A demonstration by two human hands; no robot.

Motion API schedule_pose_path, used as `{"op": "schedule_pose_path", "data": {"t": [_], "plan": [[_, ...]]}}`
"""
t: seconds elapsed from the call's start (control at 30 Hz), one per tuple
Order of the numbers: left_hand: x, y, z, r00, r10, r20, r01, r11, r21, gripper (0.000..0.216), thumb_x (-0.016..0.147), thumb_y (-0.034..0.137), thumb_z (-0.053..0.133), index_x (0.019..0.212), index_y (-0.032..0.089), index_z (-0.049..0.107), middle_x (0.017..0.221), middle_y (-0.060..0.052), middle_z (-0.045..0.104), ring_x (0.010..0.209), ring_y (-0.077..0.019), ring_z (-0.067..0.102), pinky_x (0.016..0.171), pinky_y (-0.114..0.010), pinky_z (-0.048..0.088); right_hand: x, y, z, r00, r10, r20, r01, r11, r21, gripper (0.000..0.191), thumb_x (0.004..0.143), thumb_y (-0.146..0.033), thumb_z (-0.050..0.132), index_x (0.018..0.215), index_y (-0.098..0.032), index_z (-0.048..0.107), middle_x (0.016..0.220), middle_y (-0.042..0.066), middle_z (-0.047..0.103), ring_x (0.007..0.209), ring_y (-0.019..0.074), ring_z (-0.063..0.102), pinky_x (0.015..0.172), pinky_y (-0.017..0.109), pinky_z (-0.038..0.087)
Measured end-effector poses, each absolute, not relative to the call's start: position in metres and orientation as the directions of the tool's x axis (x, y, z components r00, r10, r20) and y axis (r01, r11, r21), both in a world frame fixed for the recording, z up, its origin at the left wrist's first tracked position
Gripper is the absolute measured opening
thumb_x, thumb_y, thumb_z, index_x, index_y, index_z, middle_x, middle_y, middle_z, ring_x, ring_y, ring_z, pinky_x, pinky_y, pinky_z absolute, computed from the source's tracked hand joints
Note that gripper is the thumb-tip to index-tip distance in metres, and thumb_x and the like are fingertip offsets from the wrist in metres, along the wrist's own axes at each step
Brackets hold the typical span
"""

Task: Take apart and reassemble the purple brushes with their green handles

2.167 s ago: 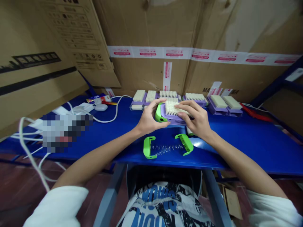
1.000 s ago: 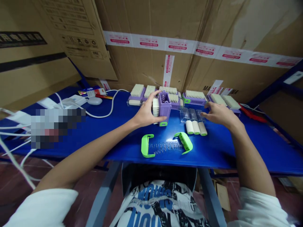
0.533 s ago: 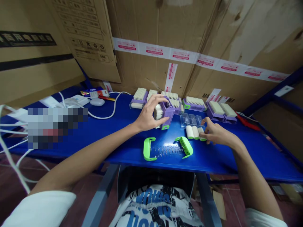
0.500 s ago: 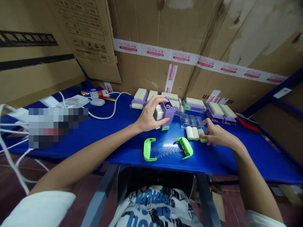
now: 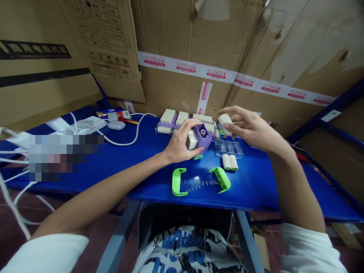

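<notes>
My left hand grips a purple brush body stood on end on the blue table, its white bristles facing left and its open end up. My right hand is raised just right of it, pinching a small white roller between fingers and thumb. Two more white rollers lie on the table below, beside clear plastic caps. Two green end clips and several thin springs lie near the front edge.
A row of assembled purple brushes lines the back of the table against cardboard boxes. White cables, a white mouse and papers lie at the left. A blue shelf frame stands at the right.
My right hand picked one white roller off the table and lifted it up beside the brush body. My left hand kept the brush body upright, tilting it slightly.
</notes>
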State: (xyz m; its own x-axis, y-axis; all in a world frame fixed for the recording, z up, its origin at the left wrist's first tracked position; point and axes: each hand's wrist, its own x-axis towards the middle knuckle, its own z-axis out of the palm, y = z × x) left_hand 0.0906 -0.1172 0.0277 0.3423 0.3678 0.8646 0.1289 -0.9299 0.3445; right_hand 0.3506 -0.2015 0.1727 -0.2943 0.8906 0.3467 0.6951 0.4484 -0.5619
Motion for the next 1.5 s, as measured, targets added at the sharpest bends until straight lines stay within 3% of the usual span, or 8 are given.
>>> {"op": "schedule_pose_path", "data": {"t": [0.1, 0.23, 0.5, 0.63, 0.8, 1.0, 1.3, 1.5], "plan": [[0.093, -0.117, 0.023, 0.311, 0.452, 0.836, 0.114, -0.891, 0.440, 0.097, 0.080, 0.046, 0.101, 0.162, 0.029, 0.052, 0.154, -0.017, 0.071, 0.135, -0.0389, 0.077, 0.118, -0.060, 0.063, 0.332, -0.190, 0.168, -0.335, 0.881, 0.334, 0.677, 0.472, -0.565, 0.039, 0.100, -0.048, 0.083, 0.131, -0.024, 0.079, 0.097, 0.005, 0.085, 0.087, 0.0249, 0.081, 0.076, 0.041, 0.069], [0.095, -0.122, 0.021, 0.250, 0.526, 0.813, 0.139, -0.850, 0.507, 0.113, 0.072, 0.056, 0.109, 0.165, 0.029, 0.051, 0.157, -0.019, 0.073, 0.139, -0.0420, 0.077, 0.121, -0.063, 0.062, 0.324, -0.188, 0.164, -0.329, 0.863, 0.383, 0.696, 0.495, -0.520, 0.032, 0.098, -0.048, 0.086, 0.115, -0.021, 0.089, 0.107, 0.009, 0.090, 0.098, 0.0290, 0.086, 0.092, 0.048, 0.073], [0.102, -0.142, 0.027, 0.187, 0.526, 0.830, 0.262, -0.841, 0.474, 0.103, 0.072, 0.053, 0.111, 0.158, 0.028, 0.059, 0.153, -0.015, 0.077, 0.139, -0.0390, 0.078, 0.121, -0.058, 0.064, 0.302, -0.193, 0.165, -0.299, 0.875, 0.381, 0.784, 0.453, -0.424, 0.024, 0.102, -0.031, 0.082, 0.119, -0.019, 0.094, 0.114, 0.010, 0.092, 0.099, 0.0333, 0.088, 0.084, 0.043, 0.072], [0.103, -0.145, 0.027, 0.159, 0.514, 0.843, 0.280, -0.842, 0.461, 0.102, 0.071, 0.051, 0.112, 0.156, 0.026, 0.061, 0.151, -0.015, 0.079, 0.136, -0.0369, 0.080, 0.120, -0.055, 0.066, 0.303, -0.198, 0.171, -0.252, 0.878, 0.406, 0.790, 0.429, -0.439, 0.024, 0.104, -0.031, 0.082, 0.120, -0.019, 0.095, 0.117, 0.013, 0.091, 0.104, 0.0345, 0.089, 0.091, 0.045, 0.072], [0.104, -0.146, 0.028, 0.150, 0.491, 0.858, 0.276, -0.854, 0.441, 0.102, 0.071, 0.048, 0.113, 0.156, 0.027, 0.061, 0.151, -0.015, 0.079, 0.136, -0.0365, 0.079, 0.119, -0.054, 0.067, 0.307, -0.202, 0.175, -0.233, 0.865, 0.444, 0.772, 0.442, -0.456, 0.026, 0.105, -0.035, 0.081, 0.122, -0.021, 0.094, 0.119, 0.013, 0.091, 0.102, 0.0325, 0.087, 0.090, 0.045, 0.071], [0.108, -0.149, 0.027, 0.113, 0.477, 0.871, 0.305, -0.851, 0.427, 0.101, 0.067, 0.044, 0.114, 0.152, 0.025, 0.063, 0.144, -0.014, 0.081, 0.129, -0.0363, 0.081, 0.110, -0.052, 0.070, 0.300, -0.199, 0.169, -0.288, 0.880, 0.378, 0.841, 0.421, -0.339, 0.024, 0.107, -0.033, 0.076, 0.118, -0.022, 0.095, 0.109, 0.012, 0.092, 0.085, 0.0263, 0.081, 0.081, 0.040, 0.061], [0.108, -0.150, 0.029, 0.062, 0.560, 0.826, 0.313, -0.797, 0.516, 0.096, 0.066, 0.032, 0.113, 0.149, 0.027, 0.065, 0.144, -0.010, 0.082, 0.129, -0.0351, 0.082, 0.117, -0.053, 0.066, 0.285, -0.189, 0.141, -0.176, 0.781, 0.599, 0.858, 0.420, -0.296, 0.024, 0.106, -0.037, 0.078, 0.108, -0.019, 0.093, 0.104, 0.017, 0.089, 0.097, 0.0309, 0.078, 0.089, 0.046, 0.060], [0.111, -0.151, 0.029, 0.023, 0.613, 0.789, 0.277, -0.763, 0.584, 0.102, 0.061, 0.032, 0.116, 0.149, 0.029, 0.066, 0.144, -0.010, 0.082, 0.133, -0.0370, 0.080, 0.118, -0.054, 0.065, 0.283, -0.186, 0.138, -0.149, 0.768, 0.623, 0.791, 0.470, -0.391, 0.022, 0.103, -0.039, 0.081, 0.103, -0.020, 0.092, 0.099, 0.014, 0.090, 0.097, 0.0350, 0.083, 0.083, 0.047, 0.065]]}}
